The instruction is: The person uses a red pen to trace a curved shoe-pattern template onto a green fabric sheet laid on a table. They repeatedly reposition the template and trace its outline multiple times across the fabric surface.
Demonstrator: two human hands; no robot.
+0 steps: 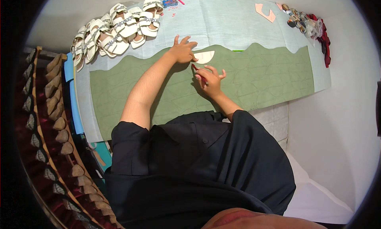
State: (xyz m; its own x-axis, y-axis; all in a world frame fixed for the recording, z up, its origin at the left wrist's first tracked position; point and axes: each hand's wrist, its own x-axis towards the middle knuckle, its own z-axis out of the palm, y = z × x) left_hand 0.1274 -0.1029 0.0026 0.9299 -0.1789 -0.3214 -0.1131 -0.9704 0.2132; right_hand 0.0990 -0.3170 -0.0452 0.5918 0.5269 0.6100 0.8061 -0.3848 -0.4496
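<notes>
Two bare forearms reach forward out of a black short-sleeved shirt (198, 149) that fills the near part of the view and hides the close edge of the work surface. Just beyond it lies a long olive-green sheet (262, 76), spread flat and covered in traced curved outlines, its far edge cut in a wavy line. The right hand (209, 79) rests on this sheet with its fingers curled closed around a red pen (197, 71), whose tip meets the green material just below a pale half-round template (204, 57). The left hand (183, 49) lies a little farther on, fingers spread open and pressed flat, its fingertips touching the left end of the template and holding nothing else. The template sits on the wavy edge of the sheet, between the two hands.

To the person's left, beside the table, a dark red rack (51, 122) holds rows of tan and grey shoe parts. Under the green sheet a pale blue-grey covering (222, 19) stretches to the far side of the table. On it, at the far left, stands a cluster of white strappy sandals (119, 28), well apart from the hands. Near the far edge sit a small blue object (170, 1) and, farther right, a pink cut-out piece (265, 12). At the far right corner lies a heap of small ornaments and red trim (313, 26).
</notes>
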